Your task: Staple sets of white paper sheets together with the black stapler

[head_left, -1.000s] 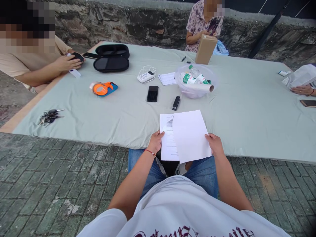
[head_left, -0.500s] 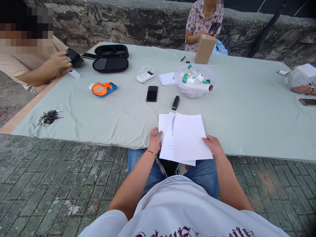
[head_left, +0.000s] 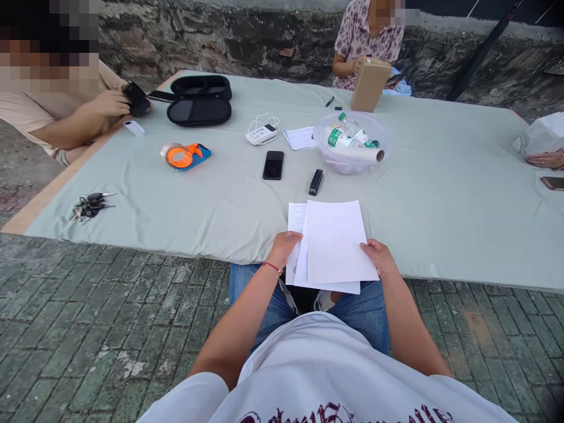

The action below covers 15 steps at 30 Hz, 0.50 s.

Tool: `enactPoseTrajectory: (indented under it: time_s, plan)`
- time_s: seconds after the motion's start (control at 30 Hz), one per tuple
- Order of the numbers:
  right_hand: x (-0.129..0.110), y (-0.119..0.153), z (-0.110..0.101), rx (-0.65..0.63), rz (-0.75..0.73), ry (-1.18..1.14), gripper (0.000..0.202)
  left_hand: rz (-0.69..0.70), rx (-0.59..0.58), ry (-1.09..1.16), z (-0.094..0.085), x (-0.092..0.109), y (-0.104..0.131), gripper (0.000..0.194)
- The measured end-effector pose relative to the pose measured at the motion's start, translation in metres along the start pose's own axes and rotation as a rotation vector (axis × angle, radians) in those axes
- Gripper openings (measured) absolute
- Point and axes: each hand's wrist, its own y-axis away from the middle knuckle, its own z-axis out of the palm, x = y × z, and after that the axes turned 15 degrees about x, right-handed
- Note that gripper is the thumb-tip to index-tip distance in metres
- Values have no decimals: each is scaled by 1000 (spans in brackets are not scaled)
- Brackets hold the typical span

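Observation:
Several overlapping white paper sheets (head_left: 337,244) are held over the table's near edge, above my lap. My left hand (head_left: 284,249) grips their left side, thumb on top of the printed sheets. At the right edge of the front, blank-looking sheet, my right hand (head_left: 379,257) pinches the paper between thumb and fingers. Just beyond the sheets lies a black stapler (head_left: 315,182). A black phone (head_left: 273,165) rests to the left of it.
On the cloth-covered table (head_left: 440,205) are a plastic bowl (head_left: 348,164) with bottles, an orange tape dispenser (head_left: 185,156), keys (head_left: 90,207), an open black case (head_left: 199,111) and a white charger (head_left: 261,135). A person across touches a cardboard box (head_left: 370,85).
My left hand has moved right and up onto the sheets, which now overlap more closely. The person across has put a hand on the box, which has shifted slightly.

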Motion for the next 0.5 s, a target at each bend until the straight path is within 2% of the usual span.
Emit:
enactPoseTrajectory:
  time_s: [0.1, 0.27, 0.4, 0.5]
  plan:
    - [1, -2, -7, 15, -2, 5, 38, -19, 53, -222, 3, 2, 0, 15]
    - [4, -3, -22, 36, 5, 18, 37, -43, -5, -247, 9, 7, 4, 21]
    - [5, -3, -19, 28, -12, 33, 37, -10, -14, -297, 16, 11, 6, 20]
    - [4, -2, -15, 14, -27, 30, 37, -11, 35, -286, 21, 11, 5, 13]
